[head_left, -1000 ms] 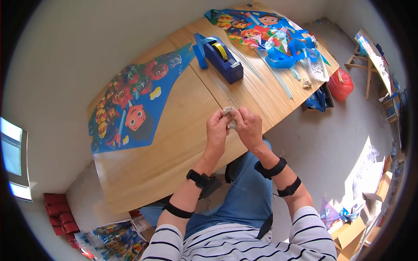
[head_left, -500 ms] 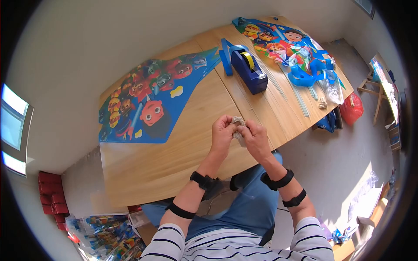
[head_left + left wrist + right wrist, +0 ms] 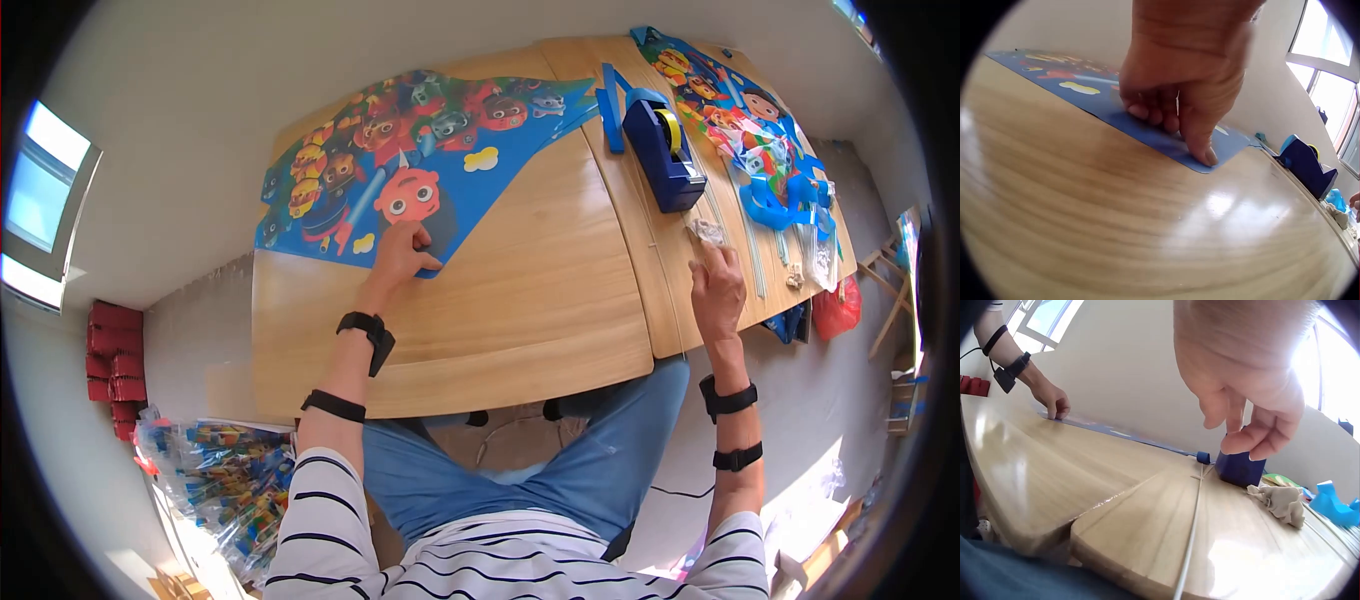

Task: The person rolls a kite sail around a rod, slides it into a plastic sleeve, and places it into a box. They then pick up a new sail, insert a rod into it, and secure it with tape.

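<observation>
My left hand (image 3: 400, 255) is at the near corner of a blue cartoon-printed kite sail (image 3: 510, 150) spread on the table. In the left wrist view the thumb presses on the corner; bent fingers touch the print behind it, with a gap between. The sail lies flat there. On the right, my right hand (image 3: 718, 295) hangs with loosely curled fingers and holds nothing. A crumpled beige wad (image 3: 1282, 503) rests on the wood just beyond and below those fingers. Behind it stands a dark blue tape dispenser (image 3: 660, 160) with a yellow roll.
Several thin rods (image 3: 757, 250) and a curled blue strip (image 3: 765, 205) lie at the right side. A second printed sail (image 3: 690, 80) is at the back right. One thin pale rod (image 3: 1194, 531) crosses near the seam between tabletops. A red bag (image 3: 838, 308) is beyond the right edge.
Both hands held the beige wad together before; now they are apart. The wad lies near the dispenser, and the left hand has moved left onto the sail's corner. The head view has turned left.
</observation>
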A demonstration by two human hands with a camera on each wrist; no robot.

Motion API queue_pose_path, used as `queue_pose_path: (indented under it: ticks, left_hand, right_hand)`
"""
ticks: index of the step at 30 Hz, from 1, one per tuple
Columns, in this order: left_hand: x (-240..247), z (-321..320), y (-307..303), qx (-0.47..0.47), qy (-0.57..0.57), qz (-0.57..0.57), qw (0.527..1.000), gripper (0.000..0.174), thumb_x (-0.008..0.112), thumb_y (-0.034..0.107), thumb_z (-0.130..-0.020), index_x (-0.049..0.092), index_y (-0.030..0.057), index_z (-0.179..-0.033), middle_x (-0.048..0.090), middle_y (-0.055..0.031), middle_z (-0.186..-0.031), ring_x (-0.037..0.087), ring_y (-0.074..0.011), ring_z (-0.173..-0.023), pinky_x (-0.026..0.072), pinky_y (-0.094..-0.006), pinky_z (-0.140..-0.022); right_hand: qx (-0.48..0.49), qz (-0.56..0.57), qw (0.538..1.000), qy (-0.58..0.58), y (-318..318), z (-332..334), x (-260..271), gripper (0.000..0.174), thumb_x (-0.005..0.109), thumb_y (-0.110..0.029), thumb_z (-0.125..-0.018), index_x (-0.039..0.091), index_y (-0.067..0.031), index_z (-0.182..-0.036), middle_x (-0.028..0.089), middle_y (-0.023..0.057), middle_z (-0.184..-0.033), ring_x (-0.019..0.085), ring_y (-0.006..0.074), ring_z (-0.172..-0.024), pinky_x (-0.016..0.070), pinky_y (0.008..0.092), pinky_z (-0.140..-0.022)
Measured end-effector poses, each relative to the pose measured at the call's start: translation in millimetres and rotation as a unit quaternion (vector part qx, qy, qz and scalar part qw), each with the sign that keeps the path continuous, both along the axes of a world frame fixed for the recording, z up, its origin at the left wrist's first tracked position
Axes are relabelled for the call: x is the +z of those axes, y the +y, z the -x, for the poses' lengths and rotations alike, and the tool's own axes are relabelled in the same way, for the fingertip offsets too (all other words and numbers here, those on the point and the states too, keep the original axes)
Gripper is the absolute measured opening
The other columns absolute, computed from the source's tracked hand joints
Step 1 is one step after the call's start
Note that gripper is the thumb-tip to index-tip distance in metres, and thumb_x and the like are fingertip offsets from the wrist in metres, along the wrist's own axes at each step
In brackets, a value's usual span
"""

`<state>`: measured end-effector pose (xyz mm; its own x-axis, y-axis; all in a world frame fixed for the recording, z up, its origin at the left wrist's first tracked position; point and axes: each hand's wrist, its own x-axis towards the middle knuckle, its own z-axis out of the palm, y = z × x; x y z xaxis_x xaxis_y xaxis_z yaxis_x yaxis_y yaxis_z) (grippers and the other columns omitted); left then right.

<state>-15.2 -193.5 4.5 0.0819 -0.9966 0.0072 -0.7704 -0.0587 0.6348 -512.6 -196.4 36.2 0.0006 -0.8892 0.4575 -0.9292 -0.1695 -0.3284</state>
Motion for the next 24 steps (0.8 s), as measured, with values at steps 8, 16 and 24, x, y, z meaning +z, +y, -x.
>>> queue_pose_path:
  ticks: [8,16,24]
  left_hand:
    - [-7,-11,0,-0.038,0.07,-0.002,0.997,0.018,0.081,0.005,-0.068,0.064,0.001,-0.072,0.059,-0.0051,-0.077,0.054,-0.0181,-0.072,0.0439,-0.0324,-0.065]
    - [-6,-14,-1,-0.061,0.065,0.011,0.996,0.012,0.071,0.008,-0.08,0.065,-0.0018,-0.078,0.061,-0.0103,-0.079,0.056,-0.0214,-0.077,0.0451,-0.0353,-0.071]
    - [19,-38,-30,0.099,0.049,0.204,0.973,0.01,0.063,0.007,-0.09,0.06,-0.0018,-0.089,0.068,-0.011,-0.091,0.061,-0.0226,-0.086,0.0461,-0.0342,-0.075]
  right_hand:
    - [0.066,-0.065,0.993,-0.073,3,-49,-7,0.019,0.075,-0.007,-0.083,0.07,-0.0023,-0.101,0.066,0.0157,-0.103,0.067,0.0367,-0.092,0.0535,0.0433,-0.079]
    - [0.085,-0.077,0.991,-0.076,6,-59,-9,0.014,0.074,-0.007,-0.083,0.071,-0.0015,-0.095,0.066,0.0168,-0.095,0.066,0.0377,-0.085,0.0521,0.0439,-0.075]
    - [0.126,-0.107,0.977,-0.137,11,-87,-12,0.014,0.075,-0.007,-0.082,0.071,-0.0011,-0.094,0.067,0.0163,-0.091,0.066,0.0376,-0.083,0.0521,0.0434,-0.073]
